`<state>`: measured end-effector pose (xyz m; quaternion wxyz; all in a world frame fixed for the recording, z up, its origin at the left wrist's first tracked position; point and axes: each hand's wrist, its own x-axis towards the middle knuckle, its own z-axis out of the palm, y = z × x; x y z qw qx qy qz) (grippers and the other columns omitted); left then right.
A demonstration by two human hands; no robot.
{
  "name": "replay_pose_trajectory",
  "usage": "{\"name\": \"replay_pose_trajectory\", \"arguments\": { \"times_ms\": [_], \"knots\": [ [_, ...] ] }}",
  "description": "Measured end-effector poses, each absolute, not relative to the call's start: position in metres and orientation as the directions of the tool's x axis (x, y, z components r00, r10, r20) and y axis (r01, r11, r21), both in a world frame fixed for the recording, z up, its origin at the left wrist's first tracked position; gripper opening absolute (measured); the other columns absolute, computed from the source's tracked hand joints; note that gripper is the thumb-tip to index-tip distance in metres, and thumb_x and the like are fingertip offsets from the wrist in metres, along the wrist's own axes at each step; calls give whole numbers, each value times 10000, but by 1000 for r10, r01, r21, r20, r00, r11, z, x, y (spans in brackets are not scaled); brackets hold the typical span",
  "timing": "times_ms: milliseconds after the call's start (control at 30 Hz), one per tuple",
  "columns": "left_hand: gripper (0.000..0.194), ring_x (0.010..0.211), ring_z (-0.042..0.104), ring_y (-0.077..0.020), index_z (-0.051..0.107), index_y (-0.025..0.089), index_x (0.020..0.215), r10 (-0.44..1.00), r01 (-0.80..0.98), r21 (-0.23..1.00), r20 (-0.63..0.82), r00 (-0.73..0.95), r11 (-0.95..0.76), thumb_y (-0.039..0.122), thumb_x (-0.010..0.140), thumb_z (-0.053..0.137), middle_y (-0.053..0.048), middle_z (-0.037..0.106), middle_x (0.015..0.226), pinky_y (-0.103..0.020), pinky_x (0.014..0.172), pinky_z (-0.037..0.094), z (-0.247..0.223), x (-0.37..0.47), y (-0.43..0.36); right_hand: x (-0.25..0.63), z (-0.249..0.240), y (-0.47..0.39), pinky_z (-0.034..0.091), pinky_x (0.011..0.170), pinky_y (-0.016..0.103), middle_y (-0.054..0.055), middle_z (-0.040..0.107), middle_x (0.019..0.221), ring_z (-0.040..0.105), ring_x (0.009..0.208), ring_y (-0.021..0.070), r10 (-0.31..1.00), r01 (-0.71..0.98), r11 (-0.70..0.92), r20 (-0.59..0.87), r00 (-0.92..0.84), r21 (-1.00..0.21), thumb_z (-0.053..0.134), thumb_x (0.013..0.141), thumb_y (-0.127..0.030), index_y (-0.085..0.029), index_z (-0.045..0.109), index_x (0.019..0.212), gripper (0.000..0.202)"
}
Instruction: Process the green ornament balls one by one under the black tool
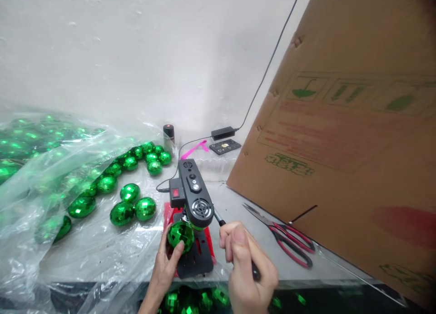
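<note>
My left hand (pixel 162 265) holds a shiny green mirrored ball (pixel 181 236), with the thumb on its near side and the fingers around its left. The ball sits over the base plate (pixel 194 262) of a small black bench machine (pixel 192 182), just in front of its head. Wrapped around the machine's lever handle (pixel 220 221) is my right hand (pixel 250 268), closed in a fist on the right side. A red switch (pixel 175 192) shows on the machine's left. Whether the ball touches a working part under the head is hidden.
Loose green balls (pixel 146 208) lie left, beside a clear plastic bag (pixel 27 214) full of more. Red-handled scissors (pixel 289 241) rest right, near a large cardboard box (pixel 340 137). Behind are a phone (pixel 225 146), power adapter (pixel 223 132) and dark canister (pixel 168 132). More balls (pixel 189 300) lie below the table edge.
</note>
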<state>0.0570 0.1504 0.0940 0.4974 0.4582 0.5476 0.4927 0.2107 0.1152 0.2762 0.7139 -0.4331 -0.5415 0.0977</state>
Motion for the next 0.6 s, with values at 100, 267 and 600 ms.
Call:
{"name": "replay_pose_trajectory", "arguments": {
  "times_ms": [100, 267, 600],
  "knots": [
    [922, 1544, 566, -462, 590, 207, 1535, 995, 134, 990, -36, -93, 48, 696, 795, 841, -204, 660, 1599, -633, 1336, 398, 92, 63, 149, 211, 276, 115, 418, 546, 234, -29, 500, 643, 518, 579, 99, 604, 326, 614, 693, 393, -719, 471, 1159, -182, -214, 514, 709, 453],
    [789, 1501, 584, -485, 634, 224, 1464, 989, 295, 951, 121, -82, -92, 518, 771, 866, -208, 676, 1537, -713, 1310, 400, 83, 77, 147, 212, 276, 113, 426, 543, 228, -26, 512, 650, 529, 586, 100, 615, 329, 602, 685, 391, -728, 476, 1160, -190, -213, 535, 715, 450],
    [833, 1400, 667, -455, 602, 184, 1464, 996, 300, 950, 91, -1, -86, 466, 734, 886, -202, 710, 1455, -682, 1235, 508, 74, 91, 151, 213, 272, 112, 429, 548, 235, -20, 537, 667, 544, 593, 102, 611, 328, 617, 698, 374, -716, 478, 1154, -168, -209, 555, 740, 422]
  ]
}}
